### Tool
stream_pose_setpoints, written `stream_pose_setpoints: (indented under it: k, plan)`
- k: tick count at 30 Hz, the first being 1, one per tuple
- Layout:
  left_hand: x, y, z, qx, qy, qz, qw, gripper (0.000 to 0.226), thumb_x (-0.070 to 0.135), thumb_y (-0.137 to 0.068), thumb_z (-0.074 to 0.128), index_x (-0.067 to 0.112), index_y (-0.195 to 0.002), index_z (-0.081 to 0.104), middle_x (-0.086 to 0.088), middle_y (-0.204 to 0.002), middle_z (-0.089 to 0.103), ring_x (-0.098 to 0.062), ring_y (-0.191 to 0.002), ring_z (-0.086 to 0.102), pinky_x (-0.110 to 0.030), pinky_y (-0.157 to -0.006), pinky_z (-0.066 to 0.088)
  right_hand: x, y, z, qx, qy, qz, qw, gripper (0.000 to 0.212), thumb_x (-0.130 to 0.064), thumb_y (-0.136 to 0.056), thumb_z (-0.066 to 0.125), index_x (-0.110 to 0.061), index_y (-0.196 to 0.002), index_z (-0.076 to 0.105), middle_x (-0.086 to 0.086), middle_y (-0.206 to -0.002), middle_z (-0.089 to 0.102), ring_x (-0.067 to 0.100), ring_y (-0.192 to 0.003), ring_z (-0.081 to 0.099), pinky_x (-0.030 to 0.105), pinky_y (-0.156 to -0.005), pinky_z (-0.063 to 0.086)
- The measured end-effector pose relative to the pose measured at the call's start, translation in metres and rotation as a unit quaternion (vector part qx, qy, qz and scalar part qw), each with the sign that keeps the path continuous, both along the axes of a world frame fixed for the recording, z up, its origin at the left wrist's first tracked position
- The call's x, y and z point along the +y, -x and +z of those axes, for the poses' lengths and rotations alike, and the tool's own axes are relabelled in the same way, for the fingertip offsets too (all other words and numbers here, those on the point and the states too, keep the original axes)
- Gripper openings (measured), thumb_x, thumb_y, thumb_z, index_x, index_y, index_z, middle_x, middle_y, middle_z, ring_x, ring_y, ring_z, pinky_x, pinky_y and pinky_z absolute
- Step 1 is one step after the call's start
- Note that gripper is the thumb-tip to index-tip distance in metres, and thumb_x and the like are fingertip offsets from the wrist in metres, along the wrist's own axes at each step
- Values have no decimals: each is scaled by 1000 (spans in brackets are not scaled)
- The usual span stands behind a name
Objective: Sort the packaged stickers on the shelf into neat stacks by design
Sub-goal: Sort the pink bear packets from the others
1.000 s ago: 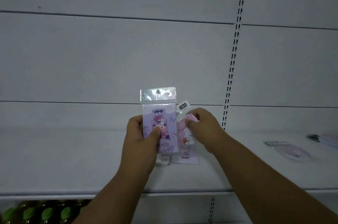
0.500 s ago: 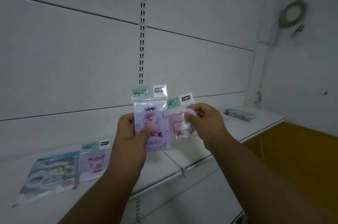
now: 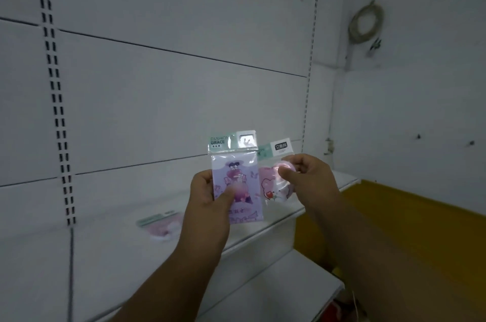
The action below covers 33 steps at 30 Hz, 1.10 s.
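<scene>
Nearest us, our left hand (image 3: 210,200) grips a purple sticker pack (image 3: 235,185) upright, thumb pressed across its printed front and fingers curled behind its left edge; the header card at its 12 o'clock reads "FASHION GRACE". At 3 o'clock of that pack, just beside it and partly tucked behind its right edge, our right hand (image 3: 305,177) pinches a pink bear sticker pack (image 3: 271,190) between thumb and curled fingers near the top, so it hangs slightly tilted. Beyond the hands, at 9 o'clock of our left wrist, another pink pack (image 3: 161,225) lies flat and blurred on the white shelf (image 3: 110,256). Farther off stands the slotted white back panel (image 3: 157,90), with a yellow wall section (image 3: 420,221) at 3 o'clock.
</scene>
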<state>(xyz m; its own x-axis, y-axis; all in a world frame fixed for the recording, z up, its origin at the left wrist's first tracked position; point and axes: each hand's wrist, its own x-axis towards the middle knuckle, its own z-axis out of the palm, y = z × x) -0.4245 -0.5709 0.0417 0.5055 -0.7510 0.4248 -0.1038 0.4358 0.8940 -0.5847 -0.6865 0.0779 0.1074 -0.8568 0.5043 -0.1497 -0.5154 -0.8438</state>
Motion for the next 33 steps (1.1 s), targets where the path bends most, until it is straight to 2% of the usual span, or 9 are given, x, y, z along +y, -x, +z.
stream_pose_setpoints:
  k: [3, 5, 9, 13, 16, 22, 27, 30, 33]
  plan:
    - [-42, 20, 1, -11, -15, 18, 1000, 19, 17, -95, 58, 34, -99, 53, 10, -91, 73, -8, -81, 72, -28, -66, 60, -50, 13, -1, -3, -10, 18, 1000, 4, -22, -85, 69, -24, -88, 67, -1, -89, 72, 21, -85, 69, 34, -70, 61]
    - [-67, 23, -2, -10, -32, 38, 999, 17, 18, -94, 58, 33, -101, 52, 8, -96, 71, -9, -82, 72, -30, -68, 61, -80, 9, -4, -23, -26, 31, 999, 5, -18, -83, 71, -21, -86, 68, 2, -88, 73, 24, -84, 70, 42, -71, 62]
    - [-107, 7, -4, 2, -46, 69, 997, 18, 12, -92, 60, 28, -99, 55, 10, -84, 73, -6, -73, 72, -18, -53, 55, -131, -13, -11, -46, -41, 46, 997, 4, -13, -84, 69, -17, -87, 67, 8, -87, 73, 27, -82, 72, 44, -72, 61]
    - [-141, -12, 3, 16, -75, 104, 992, 21, 7, -87, 64, 25, -96, 57, 8, -79, 73, -7, -66, 72, -19, -48, 54, -174, -31, -12, -63, -52, 59, 995, 5, -8, -83, 68, -9, -88, 68, 16, -89, 73, 30, -79, 72, 46, -70, 59]
    - [-162, -14, 3, 17, -114, 143, 983, 21, 5, -84, 64, 23, -93, 58, 1, -87, 71, -8, -63, 72, -24, -50, 55, -204, -34, -6, -41, -35, 62, 997, 4, -12, -82, 70, -14, -84, 68, 7, -84, 74, 22, -75, 70, 35, -70, 57]
    - [-198, -14, -5, -33, -195, 212, 957, 23, 10, -75, 71, 23, -89, 59, 1, -85, 71, -15, -70, 72, -30, -55, 55, -256, -46, -10, -44, -30, 127, 990, 13, -13, -80, 71, -24, -75, 67, -2, -76, 73, 17, -70, 69, 32, -67, 55]
    - [-224, -17, -15, -51, -280, 303, 909, 24, 11, -65, 75, 17, -83, 61, -3, -84, 69, -22, -77, 68, -40, -70, 60, -292, -60, -18, -14, -45, 210, 977, 8, -16, -82, 70, -18, -90, 69, 3, -85, 74, 23, -77, 71, 35, -71, 58]
    - [-232, -24, -19, -68, -342, 340, 873, 19, 18, -66, 78, 13, -77, 63, -4, -76, 69, -20, -70, 66, -33, -61, 56, -305, -63, -20, -1, -44, 247, 968, 7, -17, -81, 71, -19, -88, 69, 1, -84, 75, 20, -76, 71, 34, -71, 58]
    - [-233, -30, -20, -143, -420, 368, 817, 28, 36, -66, 78, 13, -72, 65, -1, -69, 65, -15, -60, 59, -24, -50, 42, -309, -63, -22, -12, -49, 284, 958, 6, -15, -81, 71, -20, -80, 67, -3, -76, 74, 16, -69, 69, 28, -62, 53]
